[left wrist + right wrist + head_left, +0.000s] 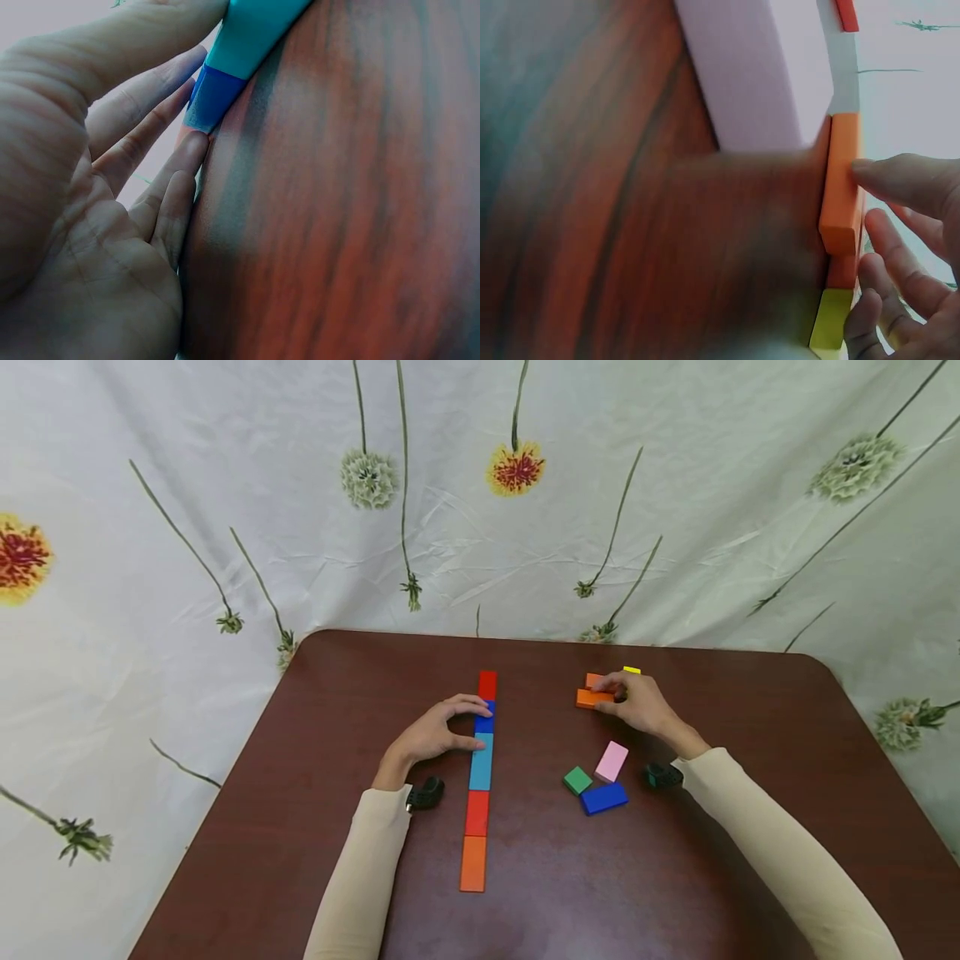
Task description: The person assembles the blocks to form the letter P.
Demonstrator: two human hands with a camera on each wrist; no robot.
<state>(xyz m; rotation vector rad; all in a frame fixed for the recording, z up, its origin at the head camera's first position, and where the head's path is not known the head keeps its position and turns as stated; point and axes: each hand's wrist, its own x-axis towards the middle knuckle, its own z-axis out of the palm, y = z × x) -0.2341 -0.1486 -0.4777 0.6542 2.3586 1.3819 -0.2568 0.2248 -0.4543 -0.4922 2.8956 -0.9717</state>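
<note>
My left hand (437, 729) lies over a row of flat blocks, its thumb at the light blue block (481, 768) and its fingertips at the small blue block (217, 94) above it. Spread and gently bent, those fingers lift nothing. To the right, my right hand (637, 700) pinches an orange block (587, 698), the thumb on its near side and the index finger on its far side. Just behind sits a second orange block (592, 680), partly covered by the fingers. A yellow block (632, 670) shows beyond the knuckles.
The row also holds a red block (488, 684) at its far end, another red block (477, 812), and an orange block (472, 863) nearest me. Between the forearms lie a pink block (611, 762), a green block (577, 780) and a larger blue block (604, 798) on the brown table (555, 893).
</note>
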